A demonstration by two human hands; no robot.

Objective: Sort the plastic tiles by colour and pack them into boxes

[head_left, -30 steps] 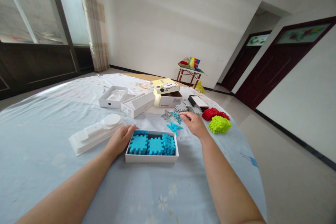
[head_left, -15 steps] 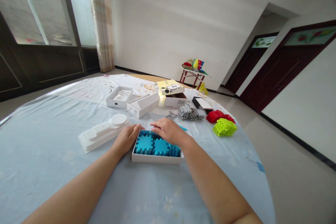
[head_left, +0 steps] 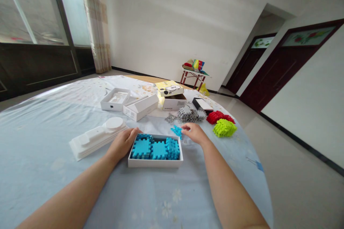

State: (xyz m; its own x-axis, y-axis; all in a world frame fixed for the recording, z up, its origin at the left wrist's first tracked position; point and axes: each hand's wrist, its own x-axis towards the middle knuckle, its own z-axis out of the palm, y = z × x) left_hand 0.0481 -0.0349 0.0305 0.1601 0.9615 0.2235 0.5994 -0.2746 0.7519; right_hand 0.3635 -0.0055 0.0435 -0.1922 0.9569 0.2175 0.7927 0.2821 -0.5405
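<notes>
A shallow white box (head_left: 155,164) holds stacks of blue square interlocking tiles (head_left: 159,149) with notched edges. At its left rear corner my left hand (head_left: 123,145) grips the box wall, thumb along the rim. Beyond the right rear corner, small blue connector pieces (head_left: 176,131) lie in a little heap on the cloth. My right hand (head_left: 194,133) is at the right side of this heap, its fingers closed in a pinch on the pieces at the edge. How many pieces are between the fingertips is hidden.
White plastic trays (head_left: 98,137) lie at the left. Behind stand an open white box (head_left: 115,99), a long white carton (head_left: 141,107) and a yellow-lidded box (head_left: 170,88). Grey (head_left: 190,114), red (head_left: 219,117) and lime-green tiles (head_left: 224,128) are piled at the right, near a black box (head_left: 202,105).
My right hand has moved from over the rear of the white box to the small blue pieces at its right. My left hand stays at the box, and the whole view has shifted slightly.
</notes>
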